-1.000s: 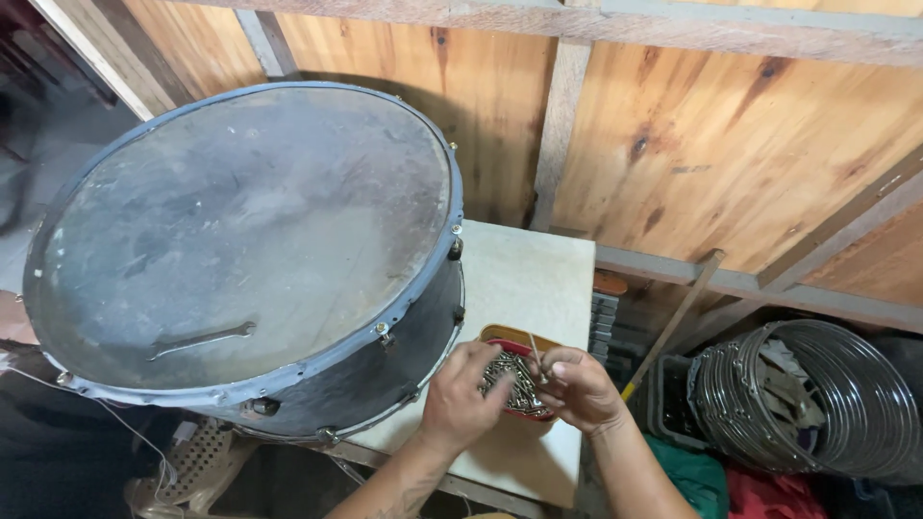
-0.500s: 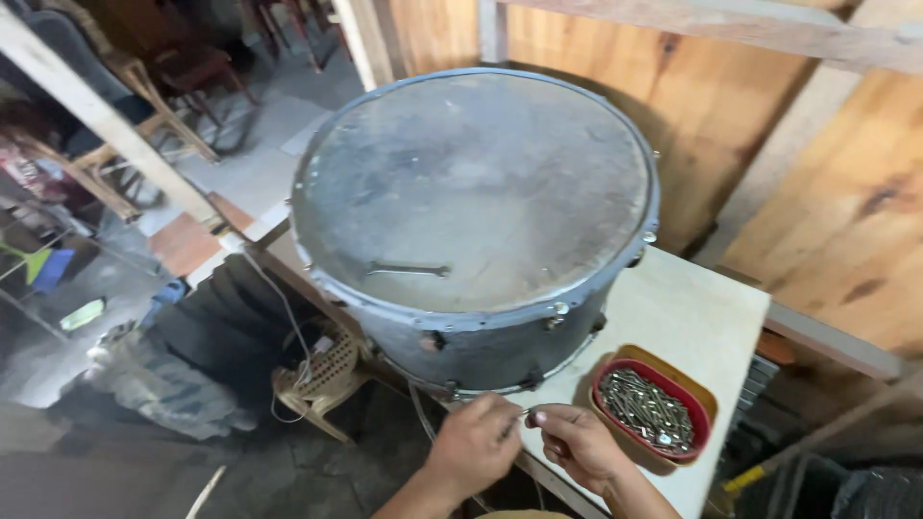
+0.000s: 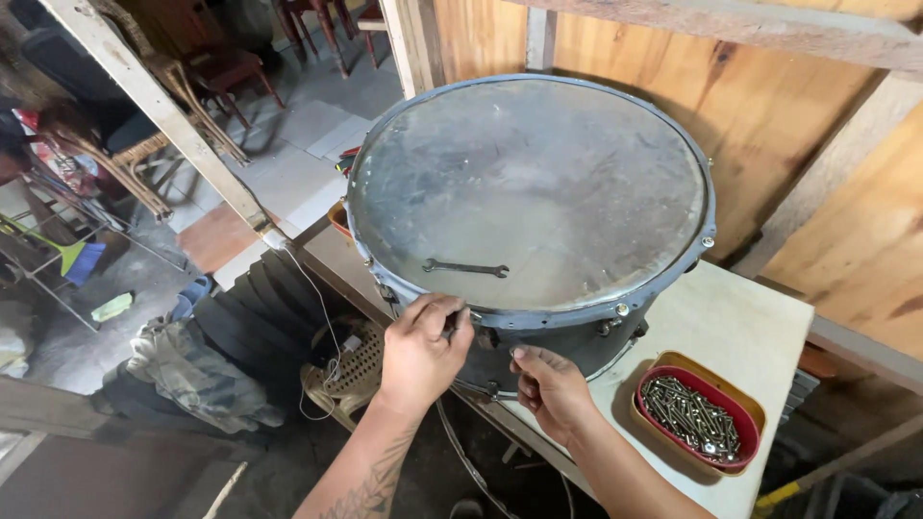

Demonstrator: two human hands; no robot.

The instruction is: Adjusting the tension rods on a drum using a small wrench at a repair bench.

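A large round drum (image 3: 538, 183) with a worn grey skin and a blue-grey metal rim lies flat on a white table (image 3: 731, 317). A small spanner (image 3: 465, 268) rests on the skin near the front. My left hand (image 3: 423, 351) pinches a small dark metal part, perhaps a bolt, against the rim at the drum's near edge. My right hand (image 3: 548, 384) touches the lower side of the shell just beside it, fingers curled. A red oval tray (image 3: 700, 421) full of several screws and bolts sits on the table to the right.
Wooden plank walls (image 3: 798, 115) stand behind and to the right. A slanted white beam (image 3: 154, 106) crosses at the left. Below it are chairs (image 3: 231, 67), a tiled floor, dark stacked items (image 3: 250, 317), a plastic basket (image 3: 351, 370) and camouflage cloth (image 3: 187, 370).
Both hands left the tray of bolts, moved left and rose to the drum's near rim; my left hand now presses a small part there. The view swung left.
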